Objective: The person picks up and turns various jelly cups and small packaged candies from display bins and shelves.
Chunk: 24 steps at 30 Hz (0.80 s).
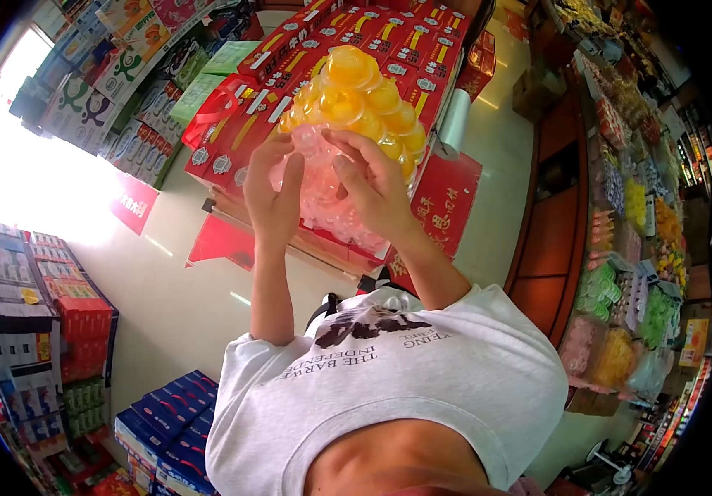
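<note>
A tall pile of round, clear-plastic jelly cups stands on red boxes in front of me. Yellow jelly cups form the top and far side, and pink jelly cups lie on the near side. My left hand and my right hand come in from either side of the pile's near face. Between their fingertips is a pink jelly cup, with fingers and thumbs curved round it from both sides. Part of the pink layer is hidden behind my hands.
Red cartons make up the display under the pile, with a red ribbon handle at its left. A plastic roll stands at its right edge. Shelves line the left; packaged goods fill the right. Blue boxes sit lower left.
</note>
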### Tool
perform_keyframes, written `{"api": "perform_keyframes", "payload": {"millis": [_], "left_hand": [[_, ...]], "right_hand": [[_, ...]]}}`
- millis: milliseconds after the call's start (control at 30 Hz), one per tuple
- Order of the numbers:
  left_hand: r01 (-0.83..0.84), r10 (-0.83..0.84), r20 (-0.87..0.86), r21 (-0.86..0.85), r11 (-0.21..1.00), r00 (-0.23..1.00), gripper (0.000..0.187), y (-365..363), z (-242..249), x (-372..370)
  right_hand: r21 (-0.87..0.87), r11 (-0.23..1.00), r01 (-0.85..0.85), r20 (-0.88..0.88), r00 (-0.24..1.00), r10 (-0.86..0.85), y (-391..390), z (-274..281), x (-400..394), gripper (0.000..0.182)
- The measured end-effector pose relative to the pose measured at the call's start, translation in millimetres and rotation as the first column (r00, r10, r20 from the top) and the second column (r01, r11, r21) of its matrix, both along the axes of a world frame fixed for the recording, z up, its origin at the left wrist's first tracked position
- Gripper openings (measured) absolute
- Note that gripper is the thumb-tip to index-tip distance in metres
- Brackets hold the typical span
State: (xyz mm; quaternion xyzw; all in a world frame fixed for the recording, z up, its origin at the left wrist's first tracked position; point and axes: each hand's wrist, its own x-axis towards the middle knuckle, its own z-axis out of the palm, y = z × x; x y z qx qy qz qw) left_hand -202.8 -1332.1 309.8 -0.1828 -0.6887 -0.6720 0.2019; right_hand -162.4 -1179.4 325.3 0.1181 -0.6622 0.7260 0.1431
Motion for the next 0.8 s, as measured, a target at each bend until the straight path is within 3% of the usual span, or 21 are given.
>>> {"api": "perform_keyframes", "payload": {"millis": [133, 433, 500, 533, 600, 733, 800], "left_hand": [[0.011, -0.011, -0.005, -0.010, 1.000, 1.000, 0.023, -2, -1, -1], [0.042, -0.043, -0.090, -0.016, 0.999, 0.995, 0.023, -8, 5, 2], [-0.142, 0.111, -0.265, -0.098, 0.985, 0.958, 0.018, -12, 12, 15], [-0.117, 0.088, -0.264, -0.100, 0.988, 0.961, 0.018, -14, 11, 22], [-0.056, 0.092, -0.441, 0.095, 0.994, 0.893, 0.011, -14, 9, 36], [0.149, -0.111, -0.495, 0.038, 0.988, 0.862, 0.016, 2, 19, 78], [0.198, -0.194, -0.486, -0.044, 0.979, 0.852, 0.017, 16, 17, 93]], "right_hand": [[0.042, 0.999, 0.018, 0.028, 0.999, -0.019, -1, 5, 5, 0.037], [-0.111, 0.979, 0.172, -0.040, 0.983, -0.177, -10, -1, 23, 0.035], [-0.102, 0.953, 0.286, -0.031, 0.956, -0.291, -11, -7, 32, 0.036], [-0.102, 0.945, 0.309, -0.029, 0.949, -0.314, -13, -7, 38, 0.036], [-0.085, 0.912, 0.402, -0.023, 0.914, -0.405, -14, -6, 52, 0.035], [-0.066, 0.898, 0.436, -0.034, 0.898, -0.438, -5, -21, 75, 0.031], [0.036, 0.909, 0.415, -0.042, 0.910, -0.413, 0, -24, 81, 0.028]]}}
